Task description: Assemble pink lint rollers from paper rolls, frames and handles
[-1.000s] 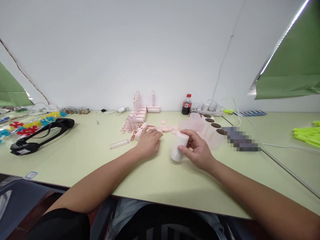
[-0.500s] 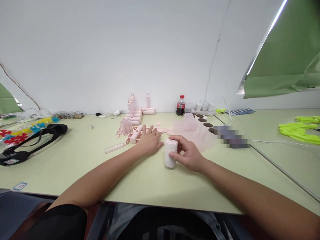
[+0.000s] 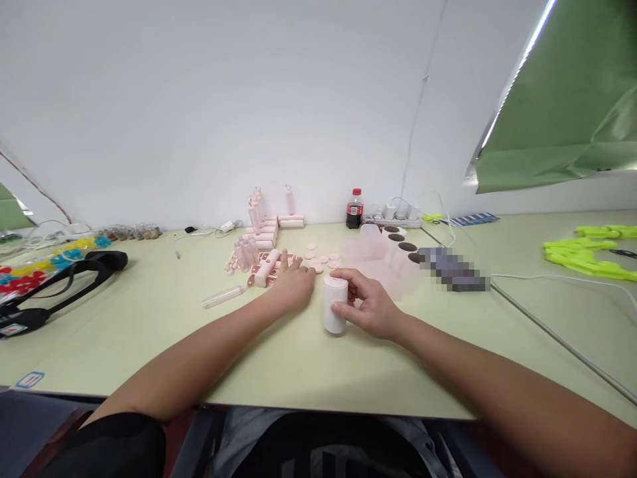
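Observation:
My right hand (image 3: 371, 304) is wrapped round the right side of a white cylinder (image 3: 335, 312) with a pale pink top, which stands upright at the table's middle. My left hand (image 3: 294, 284) reaches over several flat pink pieces with brown marks (image 3: 256, 277), fingers apart; its fingertips are partly hidden. Just left of those fingers lies a pink tube-shaped part (image 3: 267, 267). Small pink discs (image 3: 328, 259) are scattered beyond both hands. Clear tubes (image 3: 245, 253) stand behind the flat pieces, and one clear tube (image 3: 223, 297) lies on its side nearer me.
Pink stands (image 3: 263, 229) with upright tubes line the wall side. A cola bottle (image 3: 355, 209), a power strip (image 3: 393, 219), pale pink plastic bags (image 3: 365, 249) and open-ended tubes (image 3: 407, 247) lie beyond my right hand. Black straps (image 3: 94, 269) are left, neon-yellow pieces (image 3: 577, 259) right.
My left hand has drawn its fingers in a little over the pink pieces. My right hand keeps its hold on the cylinder. The whole view has shifted slightly.

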{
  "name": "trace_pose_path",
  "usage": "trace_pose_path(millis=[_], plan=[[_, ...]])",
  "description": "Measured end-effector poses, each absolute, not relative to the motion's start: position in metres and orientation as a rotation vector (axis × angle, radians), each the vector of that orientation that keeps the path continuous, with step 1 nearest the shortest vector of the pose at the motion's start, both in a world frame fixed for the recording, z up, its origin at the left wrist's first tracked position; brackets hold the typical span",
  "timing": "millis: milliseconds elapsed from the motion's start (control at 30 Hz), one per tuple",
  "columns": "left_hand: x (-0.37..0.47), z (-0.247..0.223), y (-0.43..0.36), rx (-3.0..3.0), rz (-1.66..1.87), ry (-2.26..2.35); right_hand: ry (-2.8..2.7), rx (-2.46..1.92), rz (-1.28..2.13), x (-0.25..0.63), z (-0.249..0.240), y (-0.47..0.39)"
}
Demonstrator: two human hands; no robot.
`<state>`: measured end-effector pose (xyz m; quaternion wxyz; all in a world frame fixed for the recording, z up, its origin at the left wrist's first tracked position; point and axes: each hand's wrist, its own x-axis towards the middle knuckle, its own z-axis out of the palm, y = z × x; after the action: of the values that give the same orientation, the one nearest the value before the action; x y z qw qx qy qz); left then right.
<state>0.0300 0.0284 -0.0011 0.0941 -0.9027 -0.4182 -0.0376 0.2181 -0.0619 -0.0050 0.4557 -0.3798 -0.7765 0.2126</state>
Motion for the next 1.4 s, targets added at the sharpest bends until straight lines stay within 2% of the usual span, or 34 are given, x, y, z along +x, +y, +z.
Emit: trace_pose_path(millis=[367,700,833,1133,1300,1400], plan=[[0.025,-0.007,0.001,-2.769,-0.254,-1.011,-1.879,-0.960,0.520,0.220,-0.003,-0.062],[0.016,0.006,0.001,-2.862,-0.522,-1.120,-1.739,-0.949,0.554,0.222,-0.007,-0.058],[0.010,0.009,0.004,-2.983,-0.822,-1.246,-1.634,-0.936,0.584,0.222,-0.007,-0.056],[0.008,0.011,0.009,-3.002,-1.825,-1.650,-1.306,-0.875,0.755,0.221,0.002,-0.053],[0.012,0.011,0.011,-3.204,-2.315,-1.369,-1.119,-0.917,0.900,0.225,0.005,-0.049],[0.014,0.012,0.008,-3.246,-2.461,-1.151,-1.037,-0.895,0.995,0.227,0.006,-0.047]])
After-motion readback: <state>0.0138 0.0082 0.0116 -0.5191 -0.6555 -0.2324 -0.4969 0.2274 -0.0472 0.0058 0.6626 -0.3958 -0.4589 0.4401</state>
